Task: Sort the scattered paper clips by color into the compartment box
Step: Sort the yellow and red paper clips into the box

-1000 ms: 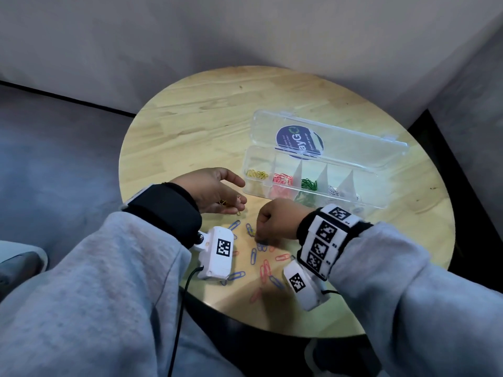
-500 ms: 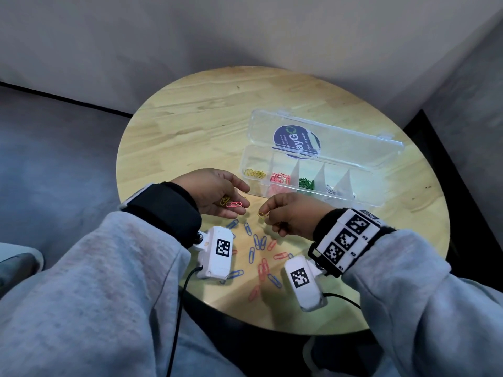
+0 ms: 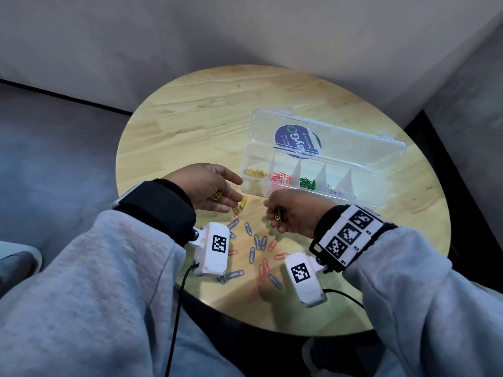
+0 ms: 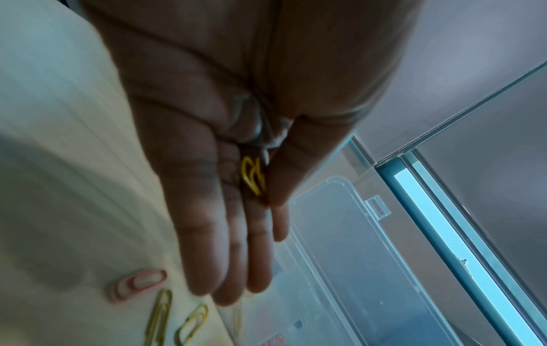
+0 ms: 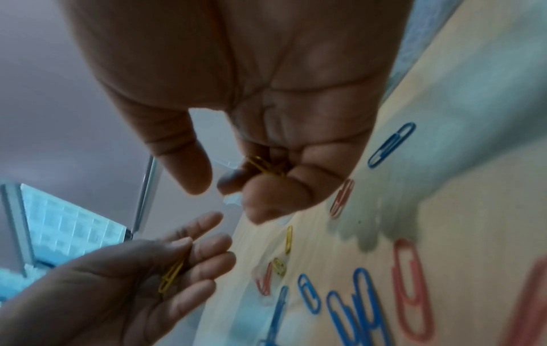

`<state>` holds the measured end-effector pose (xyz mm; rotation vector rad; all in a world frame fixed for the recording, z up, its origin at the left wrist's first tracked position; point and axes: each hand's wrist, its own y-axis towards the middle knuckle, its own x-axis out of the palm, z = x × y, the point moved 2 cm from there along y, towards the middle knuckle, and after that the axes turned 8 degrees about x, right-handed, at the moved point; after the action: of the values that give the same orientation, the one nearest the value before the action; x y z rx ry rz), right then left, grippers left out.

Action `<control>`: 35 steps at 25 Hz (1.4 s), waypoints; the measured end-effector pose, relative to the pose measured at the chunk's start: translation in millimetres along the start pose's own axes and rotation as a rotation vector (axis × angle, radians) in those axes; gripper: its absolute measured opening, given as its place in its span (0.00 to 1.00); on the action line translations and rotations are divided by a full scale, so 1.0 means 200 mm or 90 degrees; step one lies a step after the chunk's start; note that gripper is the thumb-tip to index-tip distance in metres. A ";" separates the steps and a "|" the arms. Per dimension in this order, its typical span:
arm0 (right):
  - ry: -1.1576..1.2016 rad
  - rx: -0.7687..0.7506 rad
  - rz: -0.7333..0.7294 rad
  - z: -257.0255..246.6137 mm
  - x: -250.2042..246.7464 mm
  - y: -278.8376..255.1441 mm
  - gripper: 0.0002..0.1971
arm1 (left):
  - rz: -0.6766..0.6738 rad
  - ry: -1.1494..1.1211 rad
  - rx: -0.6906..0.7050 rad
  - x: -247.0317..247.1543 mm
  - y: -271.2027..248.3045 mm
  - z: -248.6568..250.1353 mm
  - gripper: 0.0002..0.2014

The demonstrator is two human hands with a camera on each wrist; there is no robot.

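Pink clip (image 3: pixel 236 216) off left hand (image 3: pixel 202 186); right hand (image 3: pixel 295 214) grips thin yellow clips (image 3: pixel 278 214).

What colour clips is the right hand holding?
Yellow. The right hand pinches yellow paper clips, shown best in the right wrist view.

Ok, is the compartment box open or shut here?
Open. The lid is folded back behind the compartment box, and the sorted clips inside show uncovered.
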<state>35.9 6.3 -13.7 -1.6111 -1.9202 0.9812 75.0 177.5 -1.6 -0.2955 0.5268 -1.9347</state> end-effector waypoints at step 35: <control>-0.367 -0.103 0.088 -0.26 -0.11 -0.06 0.09 | 0.053 0.198 0.069 -0.01 0.07 0.11 0.10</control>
<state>71.3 -2.8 30.6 -1.6960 -2.3286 1.5118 96.3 169.9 11.7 0.0981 0.6226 -1.9307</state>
